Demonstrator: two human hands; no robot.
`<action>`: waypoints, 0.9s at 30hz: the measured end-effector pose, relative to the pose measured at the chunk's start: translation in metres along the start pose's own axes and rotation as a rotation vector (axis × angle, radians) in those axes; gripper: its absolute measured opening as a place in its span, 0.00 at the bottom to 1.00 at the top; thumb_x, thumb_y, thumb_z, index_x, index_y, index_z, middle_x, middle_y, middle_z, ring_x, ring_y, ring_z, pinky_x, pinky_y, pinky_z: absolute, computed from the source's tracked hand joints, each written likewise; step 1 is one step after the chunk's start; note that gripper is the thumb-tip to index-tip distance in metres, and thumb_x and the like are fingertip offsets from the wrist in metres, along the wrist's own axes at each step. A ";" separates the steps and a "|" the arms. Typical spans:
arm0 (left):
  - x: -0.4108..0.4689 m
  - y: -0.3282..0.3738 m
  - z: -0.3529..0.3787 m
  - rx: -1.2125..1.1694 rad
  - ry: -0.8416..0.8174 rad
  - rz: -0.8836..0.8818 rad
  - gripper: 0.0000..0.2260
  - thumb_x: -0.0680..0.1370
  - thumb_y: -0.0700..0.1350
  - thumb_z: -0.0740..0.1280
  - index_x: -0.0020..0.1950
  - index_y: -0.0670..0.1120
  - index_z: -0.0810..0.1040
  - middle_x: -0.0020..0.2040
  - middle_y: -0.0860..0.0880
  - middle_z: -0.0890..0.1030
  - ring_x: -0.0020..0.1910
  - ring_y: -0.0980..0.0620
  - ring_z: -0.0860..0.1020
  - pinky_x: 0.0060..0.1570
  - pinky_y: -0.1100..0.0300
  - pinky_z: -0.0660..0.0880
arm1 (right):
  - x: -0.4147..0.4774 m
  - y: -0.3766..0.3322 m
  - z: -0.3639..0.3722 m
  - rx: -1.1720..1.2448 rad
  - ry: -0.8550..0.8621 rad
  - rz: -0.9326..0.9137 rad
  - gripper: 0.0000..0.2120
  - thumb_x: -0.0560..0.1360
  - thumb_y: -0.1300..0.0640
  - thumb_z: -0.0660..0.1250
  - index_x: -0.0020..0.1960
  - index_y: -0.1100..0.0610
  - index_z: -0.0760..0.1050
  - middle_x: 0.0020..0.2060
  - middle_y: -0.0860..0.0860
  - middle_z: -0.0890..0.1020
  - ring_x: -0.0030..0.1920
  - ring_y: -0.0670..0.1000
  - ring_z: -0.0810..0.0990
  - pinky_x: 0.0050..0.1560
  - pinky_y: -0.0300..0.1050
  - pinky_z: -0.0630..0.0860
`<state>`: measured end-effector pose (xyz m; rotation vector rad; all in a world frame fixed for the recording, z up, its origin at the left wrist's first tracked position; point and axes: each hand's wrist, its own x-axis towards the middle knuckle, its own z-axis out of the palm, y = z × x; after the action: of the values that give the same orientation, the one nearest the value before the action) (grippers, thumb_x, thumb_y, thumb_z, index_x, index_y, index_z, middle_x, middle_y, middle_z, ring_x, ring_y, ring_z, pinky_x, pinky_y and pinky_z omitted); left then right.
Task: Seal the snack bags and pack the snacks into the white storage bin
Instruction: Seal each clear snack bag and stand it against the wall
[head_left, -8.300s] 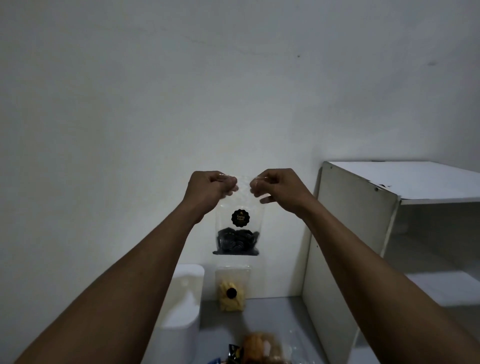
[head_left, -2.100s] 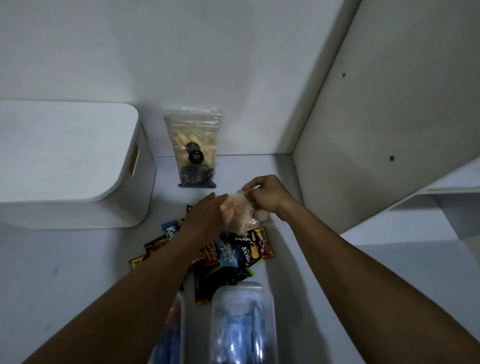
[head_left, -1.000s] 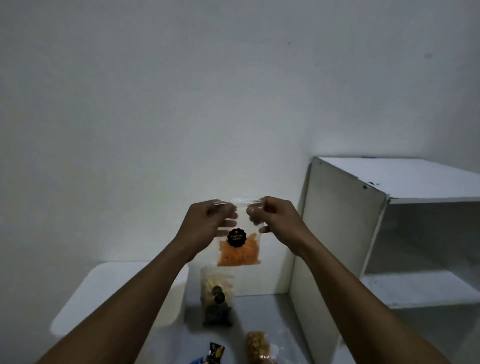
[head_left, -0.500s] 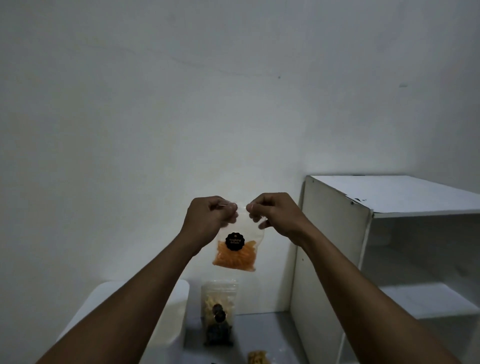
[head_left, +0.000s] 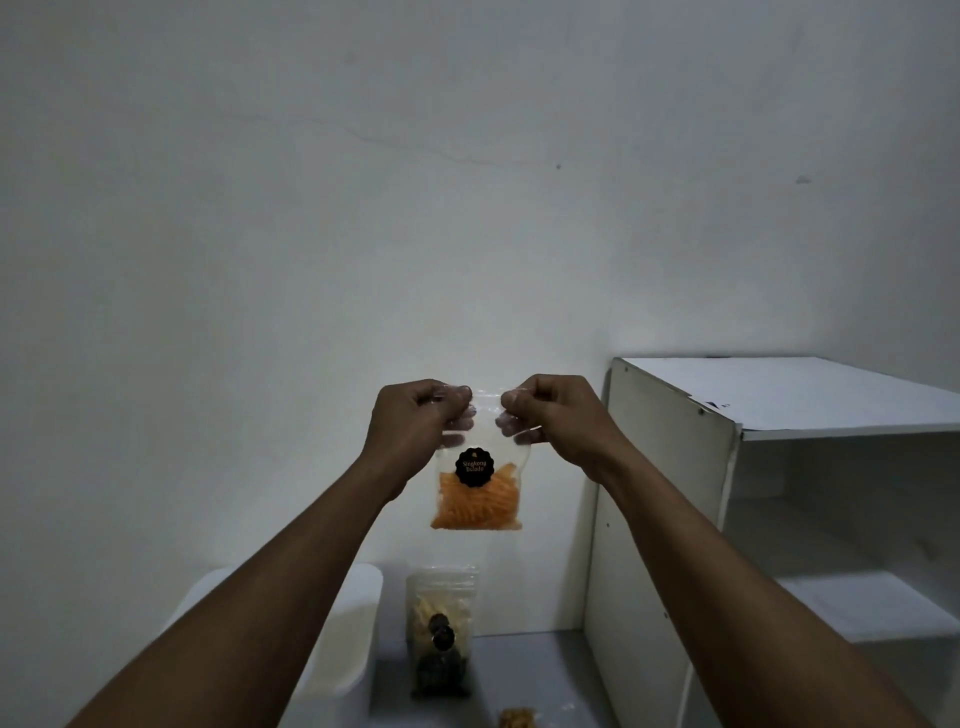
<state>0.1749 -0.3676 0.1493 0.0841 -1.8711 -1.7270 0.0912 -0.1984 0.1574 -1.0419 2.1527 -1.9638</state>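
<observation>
I hold a clear snack bag (head_left: 477, 499) of orange sticks with a round black label up in front of the wall. My left hand (head_left: 415, 421) pinches the bag's top strip at its left end. My right hand (head_left: 553, 413) pinches the same strip at its right end. The bag hangs upright between them. Below, the white storage bin (head_left: 349, 649) with its lid on stands at the lower left, partly hidden by my left forearm.
Two snack bags (head_left: 441, 631), one in front of the other, lean against the wall beside the bin. Another snack bag (head_left: 517, 718) peeks in at the bottom edge. A white shelf unit (head_left: 675, 519) stands at the right on the grey surface.
The bag and both hands hold the same pose as half a second ago. The view has tilted slightly, and my fingers have shifted a little along the top strip.
</observation>
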 end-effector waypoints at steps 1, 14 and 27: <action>0.000 0.000 -0.001 -0.012 -0.017 -0.021 0.07 0.77 0.43 0.71 0.48 0.38 0.83 0.43 0.42 0.86 0.41 0.48 0.85 0.45 0.53 0.83 | 0.001 -0.001 0.000 -0.035 0.010 -0.019 0.06 0.78 0.62 0.69 0.43 0.64 0.79 0.38 0.59 0.86 0.37 0.53 0.84 0.40 0.45 0.80; -0.002 -0.012 -0.004 0.029 -0.089 -0.030 0.07 0.77 0.41 0.72 0.49 0.38 0.83 0.43 0.42 0.86 0.44 0.47 0.86 0.48 0.52 0.83 | 0.001 0.005 0.003 -0.185 -0.059 -0.043 0.05 0.76 0.62 0.69 0.44 0.62 0.82 0.41 0.55 0.86 0.41 0.47 0.81 0.40 0.44 0.80; 0.001 -0.029 -0.008 0.152 -0.088 0.020 0.04 0.79 0.40 0.69 0.45 0.41 0.81 0.43 0.43 0.84 0.41 0.50 0.82 0.46 0.52 0.82 | 0.009 0.019 0.008 -0.283 -0.105 -0.043 0.05 0.75 0.60 0.71 0.43 0.60 0.84 0.38 0.54 0.86 0.37 0.44 0.79 0.36 0.40 0.77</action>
<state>0.1679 -0.3798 0.1231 0.0486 -2.0589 -1.5969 0.0794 -0.2105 0.1427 -1.2073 2.4157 -1.6104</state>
